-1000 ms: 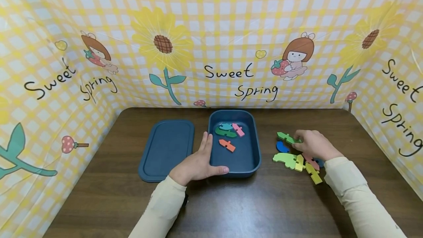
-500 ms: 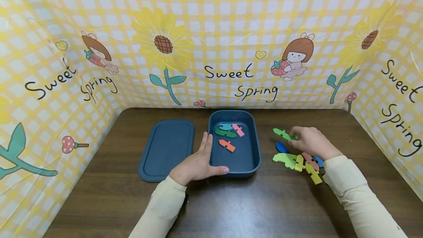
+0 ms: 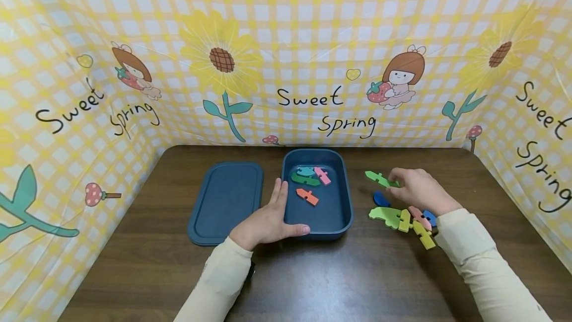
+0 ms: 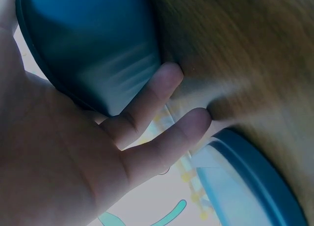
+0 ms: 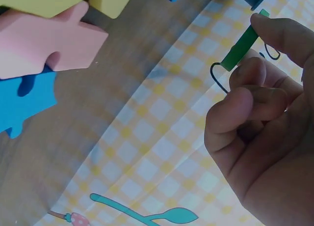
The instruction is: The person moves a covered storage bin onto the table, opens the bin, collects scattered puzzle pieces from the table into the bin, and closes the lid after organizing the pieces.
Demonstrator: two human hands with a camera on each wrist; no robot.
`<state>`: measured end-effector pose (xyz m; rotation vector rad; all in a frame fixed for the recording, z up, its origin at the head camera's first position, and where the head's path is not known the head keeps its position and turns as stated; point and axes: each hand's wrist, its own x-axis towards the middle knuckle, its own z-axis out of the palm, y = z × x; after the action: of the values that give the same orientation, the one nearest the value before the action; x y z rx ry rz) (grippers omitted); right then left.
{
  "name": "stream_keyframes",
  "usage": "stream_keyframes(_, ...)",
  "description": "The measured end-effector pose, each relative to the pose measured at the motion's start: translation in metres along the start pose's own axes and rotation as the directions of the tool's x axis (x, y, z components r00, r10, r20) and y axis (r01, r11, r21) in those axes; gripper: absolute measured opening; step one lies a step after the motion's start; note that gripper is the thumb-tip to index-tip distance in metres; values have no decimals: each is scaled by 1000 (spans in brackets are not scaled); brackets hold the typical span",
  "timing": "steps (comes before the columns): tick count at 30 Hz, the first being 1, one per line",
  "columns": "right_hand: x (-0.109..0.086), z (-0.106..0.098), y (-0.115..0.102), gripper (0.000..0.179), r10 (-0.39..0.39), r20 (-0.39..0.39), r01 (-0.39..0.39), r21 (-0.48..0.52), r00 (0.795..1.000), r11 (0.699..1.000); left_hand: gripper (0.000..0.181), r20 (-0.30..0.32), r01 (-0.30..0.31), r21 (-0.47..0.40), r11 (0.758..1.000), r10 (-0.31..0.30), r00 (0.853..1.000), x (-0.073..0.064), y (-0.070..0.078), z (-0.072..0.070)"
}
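Between thumb and fingers my right hand (image 3: 420,190) pinches a green puzzle piece (image 3: 377,178), raised off the table; the right wrist view shows its end sticking out of the grip. Below that hand lie a blue piece (image 3: 381,199), a light green piece (image 3: 385,216), yellow pieces (image 3: 423,235), a pink piece (image 3: 416,213) and another blue piece (image 3: 431,217). My left hand (image 3: 264,223) rests with straight fingers against the near left side of a dark blue box (image 3: 347,202). Inside the box are an orange piece (image 3: 307,197), a pink one (image 3: 322,176) and green and teal ones (image 3: 306,179).
A dark blue lid (image 3: 229,202) lies flat to the left of the box on the brown wooden table (image 3: 313,282). Yellow checked cloth (image 3: 286,39) with printed flowers stands behind the table and along both sides.
My right hand has lifted the green puzzle piece and carried it slightly left and away from me, uncovering the pink and blue pieces beneath. The left hand and the box stay put.
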<state>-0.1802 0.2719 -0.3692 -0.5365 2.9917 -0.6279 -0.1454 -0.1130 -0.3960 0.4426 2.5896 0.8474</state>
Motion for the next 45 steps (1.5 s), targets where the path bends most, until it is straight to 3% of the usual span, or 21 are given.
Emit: stream_keyframes(45,18,-8,-41,20,-80,-20,79,-37,997,996,123,-7,-6,0,1000,6,1000,0,1,0)
